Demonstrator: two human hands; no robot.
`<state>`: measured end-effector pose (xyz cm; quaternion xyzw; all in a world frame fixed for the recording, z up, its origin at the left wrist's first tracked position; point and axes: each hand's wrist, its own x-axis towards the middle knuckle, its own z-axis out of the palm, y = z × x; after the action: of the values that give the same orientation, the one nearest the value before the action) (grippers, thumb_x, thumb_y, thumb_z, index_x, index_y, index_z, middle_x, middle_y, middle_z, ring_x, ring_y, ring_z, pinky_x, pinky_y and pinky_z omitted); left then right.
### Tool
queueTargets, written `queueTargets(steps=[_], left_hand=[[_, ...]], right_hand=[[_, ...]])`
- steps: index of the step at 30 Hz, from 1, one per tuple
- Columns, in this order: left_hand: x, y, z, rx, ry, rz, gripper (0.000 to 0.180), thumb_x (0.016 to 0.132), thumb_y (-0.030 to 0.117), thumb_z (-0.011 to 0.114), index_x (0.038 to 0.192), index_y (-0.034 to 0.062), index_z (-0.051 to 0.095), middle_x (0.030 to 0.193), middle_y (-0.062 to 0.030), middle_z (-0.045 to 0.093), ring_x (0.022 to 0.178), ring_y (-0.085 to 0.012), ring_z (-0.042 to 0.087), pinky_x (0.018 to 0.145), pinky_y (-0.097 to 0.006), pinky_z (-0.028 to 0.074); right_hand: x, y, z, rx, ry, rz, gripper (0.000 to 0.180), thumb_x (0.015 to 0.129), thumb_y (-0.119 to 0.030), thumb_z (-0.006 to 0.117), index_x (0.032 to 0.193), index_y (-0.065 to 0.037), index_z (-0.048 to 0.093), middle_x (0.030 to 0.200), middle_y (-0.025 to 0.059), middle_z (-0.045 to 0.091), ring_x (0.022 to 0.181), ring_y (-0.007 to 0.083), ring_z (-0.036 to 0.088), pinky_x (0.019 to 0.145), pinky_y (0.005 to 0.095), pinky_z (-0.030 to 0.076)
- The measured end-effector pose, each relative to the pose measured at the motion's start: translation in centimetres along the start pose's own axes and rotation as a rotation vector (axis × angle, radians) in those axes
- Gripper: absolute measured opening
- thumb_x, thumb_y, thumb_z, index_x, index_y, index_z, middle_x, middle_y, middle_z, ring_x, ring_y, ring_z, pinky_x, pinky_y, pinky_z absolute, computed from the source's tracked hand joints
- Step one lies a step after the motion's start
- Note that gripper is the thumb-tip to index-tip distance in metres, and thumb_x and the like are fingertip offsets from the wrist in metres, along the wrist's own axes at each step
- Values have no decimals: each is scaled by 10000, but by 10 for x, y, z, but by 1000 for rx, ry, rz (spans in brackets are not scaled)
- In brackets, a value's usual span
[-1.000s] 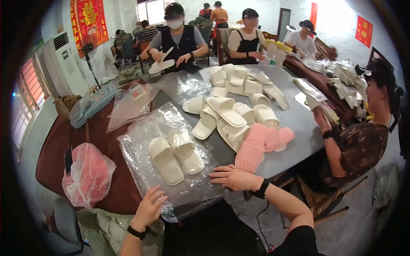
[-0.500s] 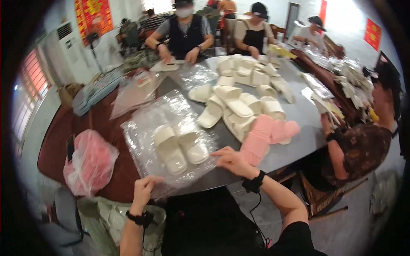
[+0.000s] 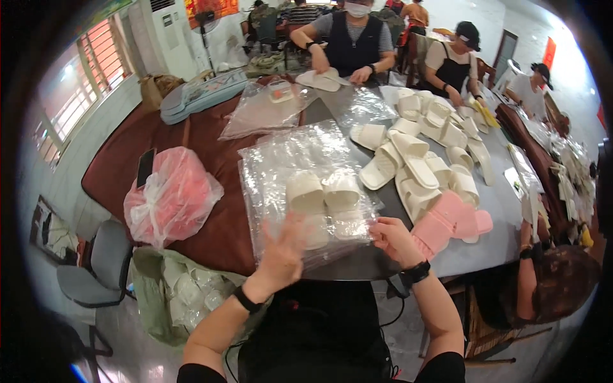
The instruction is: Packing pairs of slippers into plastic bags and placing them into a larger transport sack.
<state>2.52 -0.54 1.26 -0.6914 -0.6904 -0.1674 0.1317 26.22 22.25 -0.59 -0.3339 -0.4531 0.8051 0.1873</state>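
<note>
In front of me a pair of cream slippers (image 3: 305, 191) lies side by side inside a clear plastic bag (image 3: 281, 153), toes pointing away. My left hand (image 3: 281, 255) is raised over the bag's near left part, fingers apart and blurred, partly covering the left slipper. At the bag's near right corner, my right hand (image 3: 396, 239) pinches the plastic edge between thumb and fingers. Beside that hand lie pink slippers (image 3: 440, 223), against a heap of cream slippers (image 3: 408, 150).
Left on the brown-covered table (image 3: 220, 220) sits a tied bag of pink things (image 3: 172, 204) with a dark phone (image 3: 145, 167) against it. A green sack (image 3: 150, 293) holding white items stands below the near edge. Co-workers sit opposite and to the right; one handles a cream slipper (image 3: 322, 80).
My view has swung left, so the scene sits further right. My left hand has left the bag's near left corner and risen over the slippers; my right hand now grips the bag's right edge.
</note>
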Motion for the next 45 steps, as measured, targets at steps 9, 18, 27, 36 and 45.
queueTargets(steps=[9,18,27,36,45], left_hand=[[16,6,20,-402,280,-133,748,827,190,727,1509,65,445,1530,-225,444,1423,-359,441,1149,-562,314],[-114,-3,-144,-230,535,-220,521,822,144,778,1282,-60,642,1370,-268,603,1283,-400,596,1103,-490,445],[-239,4,-204,150,479,-781,517,796,6,716,1309,15,655,1339,-257,629,1209,-411,639,1009,-436,521],[-342,-29,-82,142,115,-907,719,737,-122,560,1427,80,564,1375,-235,592,1255,-399,576,1021,-464,484],[-316,-86,-12,-6,91,-1206,814,869,-7,504,1613,188,239,1392,-362,482,1259,-506,519,983,-526,508]], right_hand=[[-58,-18,93,-195,-287,-267,385,826,91,569,1206,39,607,1173,34,511,1028,102,512,876,236,412],[-79,-31,202,-808,-1002,-702,568,855,-116,790,1389,-94,599,1513,217,452,1407,361,456,1124,415,392],[-29,89,261,-1378,-937,-868,381,860,-153,748,1238,-141,714,1613,160,314,1444,449,313,1122,546,364],[-31,124,295,-1495,-630,-1246,284,871,-84,629,1131,-6,709,1413,151,500,1252,356,481,1004,440,430],[-60,155,278,-1357,-1385,-736,514,877,-163,658,1376,-73,575,1291,186,593,1088,358,621,883,471,542]])
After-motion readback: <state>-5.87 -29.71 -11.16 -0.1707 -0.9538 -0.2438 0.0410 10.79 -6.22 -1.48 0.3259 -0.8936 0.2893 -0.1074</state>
